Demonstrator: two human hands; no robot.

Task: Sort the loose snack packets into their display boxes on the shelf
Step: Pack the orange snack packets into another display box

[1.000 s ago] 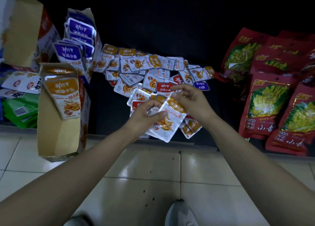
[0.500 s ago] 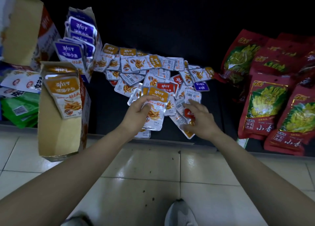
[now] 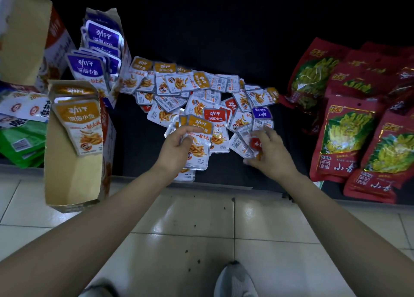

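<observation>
Both bare arms reached forward, the left forearm (image 3: pixel 100 211) and the right forearm (image 3: pixel 336 207) converging over the front edge of the shelf (image 3: pixel 139 153). The left hand (image 3: pixel 177 146), back turned up and wrist straight, gripped a small stack of orange-topped packets (image 3: pixel 199 140), its thumb laid across the face of the top one and its fingers curled behind. Just beside it and apart, the right hand (image 3: pixel 271 153) was held palm down with bent, spread fingers (image 3: pixel 266 132) resting on the loose packets (image 3: pixel 242 143), thumb stretched out towards the left; whether it had a hold on one could not be told. One foot in a grey shoe (image 3: pixel 235 281) stood below.
</observation>
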